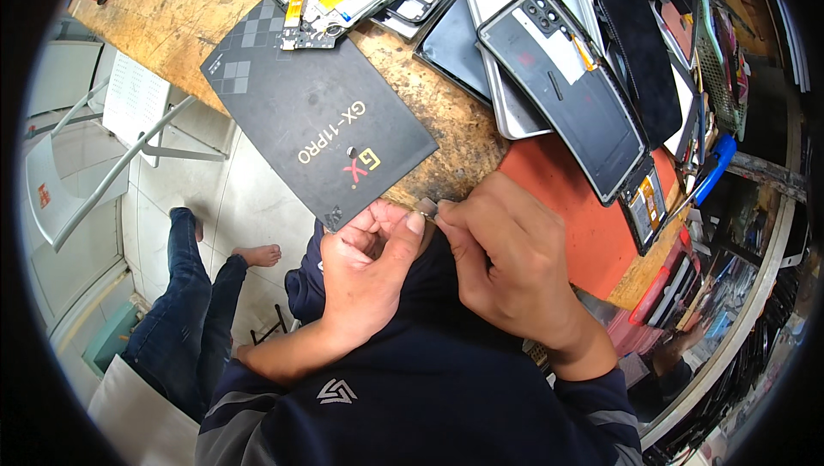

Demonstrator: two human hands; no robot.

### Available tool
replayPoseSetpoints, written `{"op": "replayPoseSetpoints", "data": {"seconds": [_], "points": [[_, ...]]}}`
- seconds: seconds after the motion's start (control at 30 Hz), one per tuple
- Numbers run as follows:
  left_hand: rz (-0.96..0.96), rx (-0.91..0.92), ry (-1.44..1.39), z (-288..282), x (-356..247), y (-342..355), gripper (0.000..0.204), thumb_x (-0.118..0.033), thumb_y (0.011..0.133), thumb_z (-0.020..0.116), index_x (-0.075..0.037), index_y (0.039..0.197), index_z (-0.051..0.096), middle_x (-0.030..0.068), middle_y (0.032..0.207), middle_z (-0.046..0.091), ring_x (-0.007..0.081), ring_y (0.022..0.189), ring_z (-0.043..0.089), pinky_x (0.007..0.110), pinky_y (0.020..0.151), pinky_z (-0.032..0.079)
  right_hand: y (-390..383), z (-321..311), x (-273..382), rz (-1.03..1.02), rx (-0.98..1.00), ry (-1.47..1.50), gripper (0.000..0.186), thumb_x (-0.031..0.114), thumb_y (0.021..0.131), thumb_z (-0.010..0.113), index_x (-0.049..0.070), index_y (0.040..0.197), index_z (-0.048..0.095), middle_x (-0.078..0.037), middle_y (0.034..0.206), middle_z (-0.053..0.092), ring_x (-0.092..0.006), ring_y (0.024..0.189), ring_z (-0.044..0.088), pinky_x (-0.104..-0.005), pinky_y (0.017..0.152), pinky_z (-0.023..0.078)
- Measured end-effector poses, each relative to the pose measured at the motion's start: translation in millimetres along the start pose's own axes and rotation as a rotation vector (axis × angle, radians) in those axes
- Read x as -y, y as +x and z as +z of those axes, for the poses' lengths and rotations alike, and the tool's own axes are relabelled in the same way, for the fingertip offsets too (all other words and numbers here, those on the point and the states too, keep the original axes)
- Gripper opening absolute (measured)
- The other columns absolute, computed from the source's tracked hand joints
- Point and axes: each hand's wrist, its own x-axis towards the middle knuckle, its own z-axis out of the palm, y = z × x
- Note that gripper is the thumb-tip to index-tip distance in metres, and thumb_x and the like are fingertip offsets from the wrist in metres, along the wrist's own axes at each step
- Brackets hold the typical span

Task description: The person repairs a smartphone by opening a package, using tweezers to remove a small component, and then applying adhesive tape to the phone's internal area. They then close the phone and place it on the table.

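Observation:
My left hand and my right hand meet at the front edge of the wooden bench. Between their fingertips is a small, shiny, greyish piece, too small to name. The left thumb and curled fingers pinch one side of it, and the right thumb and forefinger close on the other side. Just beyond the left hand lies a flat black box with a checkered corner. A small circuit board with an orange flex cable rests on the box's far edge.
Phone parts and a dark phone housing pile up at the back right. Under them lies an orange-red mat, right of my right hand. A blue-handled tool sits farther right. At left are another person's legs and a white folding chair.

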Motion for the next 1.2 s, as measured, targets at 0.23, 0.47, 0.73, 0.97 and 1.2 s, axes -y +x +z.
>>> {"op": "replayPoseSetpoints", "data": {"seconds": [0.23,0.47,0.73,0.97,1.2], "points": [[0.008,-0.014,0.045,0,1,0,0.007,-0.009,0.11,0.073,-0.005,0.106,0.07,-0.0038,0.096,0.071,0.0024,0.086,0.059,0.022,0.08,0.045,1,1,-1,-0.001,0.018,-0.014,0.018,-0.011,0.087,0.081,-0.001,0.097,0.071,-0.013,0.079,0.058,-0.032,0.064,0.059,-0.0429,0.056,0.044],[0.032,-0.052,0.031,1,3,0,0.009,-0.008,0.11,0.075,-0.001,0.104,0.073,-0.0049,0.089,0.069,0.0004,0.081,0.057,0.02,0.074,0.044,-4,-4,-4,0.132,-0.087,0.218,0.015,-0.01,0.091,0.079,-0.001,0.101,0.072,-0.013,0.084,0.061,-0.0261,0.066,0.062,-0.0376,0.058,0.049],[0.863,0.019,0.714,4,7,-10,0.013,0.0,0.094,0.083,-0.002,0.102,0.073,0.0101,0.092,0.076,0.026,0.087,0.072,0.034,0.084,0.054,-77,-44,-4,0.254,-0.398,0.002,0.024,-0.011,0.095,0.078,-0.003,0.117,0.077,-0.008,0.093,0.07,-0.0116,0.074,0.063,-0.0257,0.061,0.046],[1.148,0.232,0.966,20,-1,-8,0.016,0.004,0.094,0.079,0.002,0.106,0.069,0.0156,0.097,0.074,0.0337,0.096,0.072,0.039,0.086,0.055,-140,-95,-16,0.408,-0.489,-0.25,0.009,-0.009,0.098,0.074,-0.005,0.105,0.076,-0.013,0.092,0.066,-0.0238,0.078,0.066,-0.0331,0.07,0.05],[1.225,0.229,1.037,38,3,-11,0.022,0.002,0.087,0.085,-0.004,0.105,0.073,0.0093,0.094,0.075,0.032,0.091,0.075,0.04,0.084,0.051,-167,-114,-40,0.485,-0.515,-0.326,0.011,-0.009,0.097,0.073,-0.004,0.106,0.076,-0.016,0.095,0.067,-0.0304,0.085,0.068,-0.0391,0.076,0.054]]}}
